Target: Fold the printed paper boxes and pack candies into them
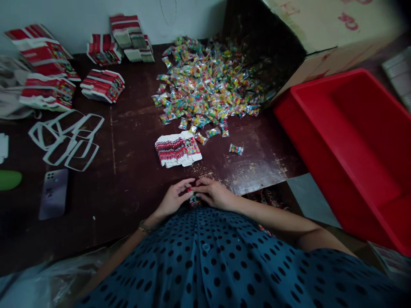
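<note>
At the table's front edge, close to my body, my left hand (pixel 176 197) and my right hand (pixel 214 193) meet around a small printed box (pixel 194 200) with red and multicoloured patches. Fingers and thumbs of both hands pinch its upper part, so much of it is hidden. Just beyond my hands lies a fanned stack of flat red-and-white printed cartons (pixel 178 149). A single clear candy packet (pixel 236 149) with coloured pieces rests to the right of that stack. Behind it spreads a large heap of similar candy packets (pixel 205 85).
A cardboard box (pixel 321 64) lies open towards the heap. In front of it stands a red plastic bin (pixel 324 171). More carton stacks (pixel 102 85), white looped bands (pixel 69 137), a phone (pixel 54 194) and a green object (pixel 9 179) occupy the dark table's (pixel 135 115) left side.
</note>
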A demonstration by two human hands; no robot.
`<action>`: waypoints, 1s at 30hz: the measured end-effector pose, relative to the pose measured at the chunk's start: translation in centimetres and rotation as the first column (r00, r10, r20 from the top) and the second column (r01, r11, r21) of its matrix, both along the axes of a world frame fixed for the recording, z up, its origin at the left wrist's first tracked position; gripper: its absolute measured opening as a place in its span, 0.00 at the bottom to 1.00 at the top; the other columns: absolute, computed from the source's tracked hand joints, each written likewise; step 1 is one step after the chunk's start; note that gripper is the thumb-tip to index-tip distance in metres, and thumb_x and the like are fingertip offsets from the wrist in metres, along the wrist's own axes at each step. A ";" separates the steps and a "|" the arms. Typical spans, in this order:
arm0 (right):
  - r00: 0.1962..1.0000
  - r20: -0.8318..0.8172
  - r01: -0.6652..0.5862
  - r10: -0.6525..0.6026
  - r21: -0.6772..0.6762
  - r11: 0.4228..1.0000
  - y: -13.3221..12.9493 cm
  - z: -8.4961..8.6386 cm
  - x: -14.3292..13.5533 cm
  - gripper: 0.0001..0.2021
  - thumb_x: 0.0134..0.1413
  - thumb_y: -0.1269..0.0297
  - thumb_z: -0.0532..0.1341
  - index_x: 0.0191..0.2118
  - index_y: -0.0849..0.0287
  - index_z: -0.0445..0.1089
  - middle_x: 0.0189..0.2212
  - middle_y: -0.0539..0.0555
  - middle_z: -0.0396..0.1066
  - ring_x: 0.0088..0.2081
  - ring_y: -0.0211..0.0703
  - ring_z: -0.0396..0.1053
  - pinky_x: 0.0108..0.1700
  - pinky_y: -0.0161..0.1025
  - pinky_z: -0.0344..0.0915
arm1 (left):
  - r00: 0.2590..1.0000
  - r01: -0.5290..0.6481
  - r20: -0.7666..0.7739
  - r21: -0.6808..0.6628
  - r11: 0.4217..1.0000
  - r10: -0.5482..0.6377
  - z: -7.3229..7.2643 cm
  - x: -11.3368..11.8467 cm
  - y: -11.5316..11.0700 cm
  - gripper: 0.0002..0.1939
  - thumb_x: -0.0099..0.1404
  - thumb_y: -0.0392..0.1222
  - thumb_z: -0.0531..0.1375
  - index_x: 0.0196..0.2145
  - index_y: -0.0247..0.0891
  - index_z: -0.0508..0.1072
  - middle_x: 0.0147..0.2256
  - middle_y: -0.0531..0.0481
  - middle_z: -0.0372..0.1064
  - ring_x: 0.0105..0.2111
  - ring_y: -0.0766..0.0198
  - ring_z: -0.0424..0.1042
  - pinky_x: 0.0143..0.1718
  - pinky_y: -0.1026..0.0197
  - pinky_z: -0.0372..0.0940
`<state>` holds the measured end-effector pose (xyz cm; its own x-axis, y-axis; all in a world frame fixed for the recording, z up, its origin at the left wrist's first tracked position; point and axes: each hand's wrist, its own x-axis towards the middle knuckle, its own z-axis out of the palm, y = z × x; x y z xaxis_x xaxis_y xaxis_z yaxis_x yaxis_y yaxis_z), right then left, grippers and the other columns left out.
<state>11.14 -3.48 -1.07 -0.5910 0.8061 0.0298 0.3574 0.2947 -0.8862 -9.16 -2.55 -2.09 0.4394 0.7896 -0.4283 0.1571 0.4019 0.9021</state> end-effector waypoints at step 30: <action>0.977 0.208 0.000 -0.035 0.167 0.986 5.6 2.9 6.9 0.10 0.53 0.76 0.57 0.39 0.60 0.72 0.38 0.55 0.68 0.37 0.39 0.68 0.40 0.35 0.65 | 0.980 0.169 0.150 -0.283 0.944 -0.130 0.9 3.2 2.3 0.26 0.53 0.38 0.66 0.49 0.35 0.66 0.38 0.45 0.71 0.33 0.60 0.75 0.31 0.60 0.72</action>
<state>18.02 2.08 1.86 -0.5842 0.8106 0.0401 0.5364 0.4227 -0.7305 -5.97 -0.25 -1.15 0.6086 0.5583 -0.5638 0.1278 0.6322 0.7641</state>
